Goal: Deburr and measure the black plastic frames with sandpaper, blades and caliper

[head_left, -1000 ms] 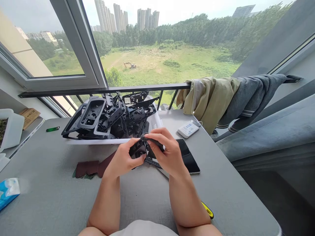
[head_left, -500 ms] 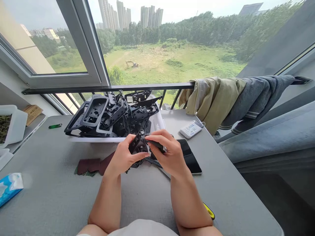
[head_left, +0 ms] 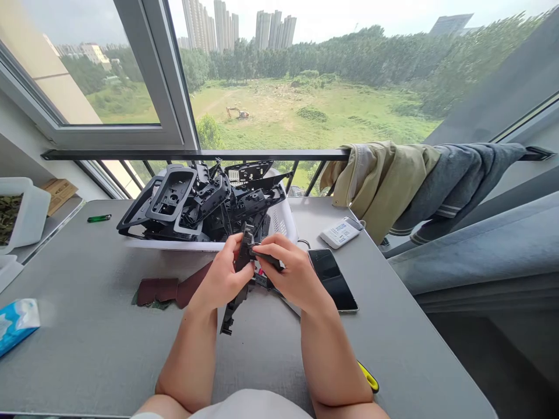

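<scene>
Black plastic part (head_left: pixel 243 256) held over the table (head_left: pixel 78 326), gripped in closed left hand (head_left: pixel 220 273); closed right hand (head_left: pixel 290 273) pinches a dark tool (head_left: pixel 266 258) against it. White basket (head_left: pixel 174 245) of black parts (head_left: pixel 187 203) at 11 o'clock, phone (head_left: pixel 332 279) at 3, sandpaper (head_left: pixel 157 291) at 9.

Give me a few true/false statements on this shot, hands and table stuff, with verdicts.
The left hand grips a black plastic part. True.
The right hand is empty. False: it holds a small dark tool against the part.
The phone is inside the white basket. False: it lies on the table, to the right of the hands.
Brown sandpaper lies on the table to the left of the hands. True.
The basket is piled with black plastic parts. True.
</scene>
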Tool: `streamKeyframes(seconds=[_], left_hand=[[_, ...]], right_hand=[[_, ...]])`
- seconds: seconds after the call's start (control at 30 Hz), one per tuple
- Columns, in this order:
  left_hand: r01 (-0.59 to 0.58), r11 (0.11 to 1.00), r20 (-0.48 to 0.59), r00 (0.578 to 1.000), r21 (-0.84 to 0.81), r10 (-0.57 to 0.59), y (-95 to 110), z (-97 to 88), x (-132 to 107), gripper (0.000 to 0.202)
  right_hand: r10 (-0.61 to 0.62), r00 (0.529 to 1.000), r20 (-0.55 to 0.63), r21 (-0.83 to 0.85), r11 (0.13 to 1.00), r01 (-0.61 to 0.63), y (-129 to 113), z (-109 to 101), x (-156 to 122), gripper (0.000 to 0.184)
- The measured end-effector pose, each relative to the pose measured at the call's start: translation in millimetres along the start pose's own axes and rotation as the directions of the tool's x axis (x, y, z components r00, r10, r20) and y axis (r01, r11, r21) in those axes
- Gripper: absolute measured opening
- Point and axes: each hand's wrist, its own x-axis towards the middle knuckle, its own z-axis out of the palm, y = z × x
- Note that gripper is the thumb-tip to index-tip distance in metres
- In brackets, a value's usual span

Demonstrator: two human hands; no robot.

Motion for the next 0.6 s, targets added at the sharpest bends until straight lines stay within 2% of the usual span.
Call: streamKeyframes(seconds=[0.07,0.23,0.47,0.6], left_hand=[[0.002,1.000,0.009,1.000,-0.005,-0.002,-0.8,0.1,0.1,0.043],[0.020,1.000,0.007,1.000,-0.001,-0.020,-0.6,2.5,-0.7,0.046],[0.030,0.999,0.014,0.999,0.016,-0.030,-2.1,1.7,0.6,0.052],[0.024,0.999,0.033,0.999,0.024,-0.025,-1.8,2.7,0.8,0.056]], right_hand=[[0.015,1.000,0.016,0.012,1.000,-0.015,-2.1,-1.6,-0.5,0.019],[0.039,0.995,-0.092,0.035,0.999,-0.036,-7.3,-1.6,-0.9,0.020],[-0.028,0.985,0.168,-0.044,0.998,0.036,-10.2,-2.8,-3.7,0.032],[-0.029,0.981,0.192,-0.069,0.997,0.043,-9.7,-6.4,-4.6,0.032]])
